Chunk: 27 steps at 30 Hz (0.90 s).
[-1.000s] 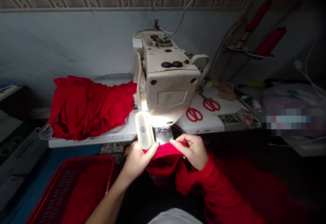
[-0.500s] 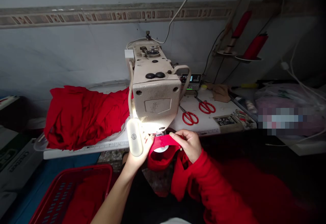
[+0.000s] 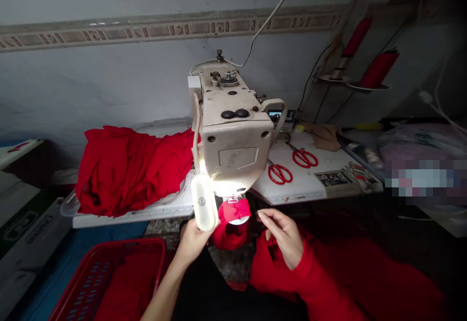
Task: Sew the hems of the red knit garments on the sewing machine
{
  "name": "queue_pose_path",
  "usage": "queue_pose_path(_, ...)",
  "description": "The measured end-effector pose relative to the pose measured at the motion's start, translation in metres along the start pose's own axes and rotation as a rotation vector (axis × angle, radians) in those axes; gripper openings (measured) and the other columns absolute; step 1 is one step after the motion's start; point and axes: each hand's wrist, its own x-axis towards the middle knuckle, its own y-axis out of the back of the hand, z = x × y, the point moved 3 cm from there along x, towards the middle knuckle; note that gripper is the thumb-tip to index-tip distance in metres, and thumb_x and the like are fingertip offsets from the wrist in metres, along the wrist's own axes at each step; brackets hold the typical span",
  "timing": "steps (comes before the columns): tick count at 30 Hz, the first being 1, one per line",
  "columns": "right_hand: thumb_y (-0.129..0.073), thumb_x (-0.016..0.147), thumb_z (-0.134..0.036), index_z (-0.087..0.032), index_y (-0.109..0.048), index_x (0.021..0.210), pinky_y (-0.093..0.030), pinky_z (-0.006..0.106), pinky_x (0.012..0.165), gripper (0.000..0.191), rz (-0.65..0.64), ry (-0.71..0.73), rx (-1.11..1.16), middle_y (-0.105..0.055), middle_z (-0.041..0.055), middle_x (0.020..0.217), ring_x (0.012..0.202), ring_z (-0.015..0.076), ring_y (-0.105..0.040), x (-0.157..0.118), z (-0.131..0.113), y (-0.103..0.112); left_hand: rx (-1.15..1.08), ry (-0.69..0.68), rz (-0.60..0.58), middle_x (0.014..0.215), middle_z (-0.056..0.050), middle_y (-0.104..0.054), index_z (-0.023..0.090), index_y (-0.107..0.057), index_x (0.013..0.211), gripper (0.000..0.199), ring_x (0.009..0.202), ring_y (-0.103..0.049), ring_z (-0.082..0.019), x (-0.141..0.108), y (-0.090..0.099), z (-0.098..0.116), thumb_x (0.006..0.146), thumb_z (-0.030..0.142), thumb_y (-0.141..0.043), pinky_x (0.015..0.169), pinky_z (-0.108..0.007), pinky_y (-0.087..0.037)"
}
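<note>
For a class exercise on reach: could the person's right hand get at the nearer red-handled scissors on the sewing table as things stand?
Probably yes. The right hand looks empty, and the nearer red-handled scissors lie right of the sewing machine head, with nothing visible between them.

A band of red knit fabric (image 3: 235,211) lies flat under the sewing machine's presser foot (image 3: 233,197), its lower part drooping into a bunched red loop (image 3: 229,235) past the front edge of the tabletop (image 3: 292,195).
</note>
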Motion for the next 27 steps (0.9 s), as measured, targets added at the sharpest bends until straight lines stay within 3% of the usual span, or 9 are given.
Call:
queue_pose_path(3, -0.076, 0.081, -0.058, -0.015, -0.073, 0.079, -0.037, 0.022, 0.038, 0.044, -0.160, -0.092, 0.028, -0.070, 0.0049, 0.063, 0.041, 0.0099, -0.050, -0.018, 0.008, -0.018, -0.107, 0.035, -0.025, 0.051, 0.003, -0.056, 0.013, -0.072, 0.079, 0.039, 0.044, -0.049, -0.011, -0.003, 0.019, -0.010, 0.082, 0.052, -0.075, 0.046, -0.022, -0.040)
queue_pose_path(7, -0.082, 0.076, -0.054, -0.015, -0.073, 0.075, -0.054, 0.026, 0.054, 0.040, -0.274, -0.132, 0.039, -0.068, 0.0037, 0.057, 0.052, 0.0152, -0.064, -0.033, 0.015, -0.051, -0.235, 0.061, 0.083, 0.049, 0.006, -0.050, 0.015, -0.068, 0.080, 0.034, 0.040, -0.036, -0.007, -0.001, 0.041, -0.009, 0.085, 0.049, -0.074, 0.039, -0.018, -0.029)
queue_pose_path(9, -0.081, 0.078, -0.049, -0.014, -0.075, 0.073, -0.054, 0.026, 0.055, 0.036, -0.263, -0.071, -0.033, -0.070, 0.0044, 0.059, 0.055, 0.0158, -0.065, -0.034, 0.014, -0.060, -0.240, 0.024, 0.129, 0.057, 0.003, -0.057, 0.016, -0.068, 0.079, 0.033, 0.045, -0.044, -0.009, -0.001, 0.042, -0.003, 0.087, 0.047, -0.073, 0.042, -0.018, -0.036)
queue_pose_path(12, -0.083, 0.077, -0.046, -0.017, -0.081, 0.088, -0.046, 0.023, 0.048, 0.031, -0.275, 0.059, -0.186, -0.078, 0.0083, 0.084, 0.053, 0.0122, -0.061, -0.034, 0.003, -0.064, -0.255, -0.044, 0.135, 0.075, -0.002, -0.068, 0.016, -0.070, 0.083, 0.029, 0.070, -0.062, -0.016, -0.007, 0.029, 0.009, 0.087, 0.044, -0.075, 0.068, -0.023, -0.053)
queue_pose_path(14, -0.089, 0.071, -0.046, -0.021, -0.081, 0.107, -0.045, 0.022, 0.046, 0.045, -0.323, 0.084, -0.207, -0.078, 0.0096, 0.107, 0.050, 0.0094, -0.059, -0.036, -0.007, -0.062, -0.259, -0.030, 0.070, 0.077, -0.003, -0.069, 0.015, -0.070, 0.083, 0.029, 0.074, -0.062, -0.017, -0.015, 0.015, 0.015, 0.088, 0.044, -0.074, 0.073, -0.025, -0.053)
queue_pose_path(16, -0.087, 0.074, -0.050, -0.021, -0.078, 0.115, -0.049, 0.024, 0.049, 0.051, -0.344, 0.083, -0.160, -0.078, 0.0103, 0.111, 0.053, 0.0110, -0.062, -0.039, -0.017, -0.056, -0.240, -0.002, -0.105, 0.072, -0.002, -0.066, 0.014, -0.070, 0.079, 0.032, 0.067, -0.058, -0.014, -0.025, 0.000, 0.019, 0.091, 0.044, -0.071, 0.065, -0.023, -0.048)
queue_pose_path(20, -0.063, 0.094, -0.057, -0.014, -0.076, 0.085, -0.050, 0.026, 0.052, 0.046, -0.401, -0.008, -0.074, -0.074, 0.0073, 0.072, 0.056, 0.0159, -0.063, -0.046, -0.027, -0.042, -0.192, -0.089, -0.486, 0.071, -0.003, -0.064, 0.013, -0.075, 0.072, 0.029, 0.062, -0.053, -0.012, -0.042, -0.016, 0.032, 0.090, 0.036, -0.075, 0.058, -0.022, -0.039)
queue_pose_path(25, -0.071, 0.088, -0.048, -0.017, -0.053, 0.056, -0.023, 0.023, 0.043, 0.049, -0.726, -0.103, -0.324, -0.043, -0.0062, 0.047, 0.044, 0.0066, -0.036, -0.053, -0.016, -0.036, -0.130, -0.252, -0.326, 0.085, -0.006, -0.070, 0.015, -0.078, 0.088, 0.015, 0.074, -0.061, -0.016, -0.040, -0.019, 0.056, 0.089, 0.030, -0.076, 0.064, -0.023, -0.043)
queue_pose_path(27, -0.079, 0.081, -0.042, -0.017, -0.048, 0.050, -0.019, 0.023, 0.044, 0.050, -0.791, -0.058, -0.451, -0.036, -0.0080, 0.045, 0.044, 0.0053, -0.030, -0.053, -0.012, -0.034, -0.048, -0.301, -0.420, 0.098, -0.007, -0.072, 0.017, -0.077, 0.102, 0.019, 0.086, -0.063, -0.018, -0.041, -0.028, 0.065, 0.090, 0.031, -0.075, 0.071, -0.024, -0.045)
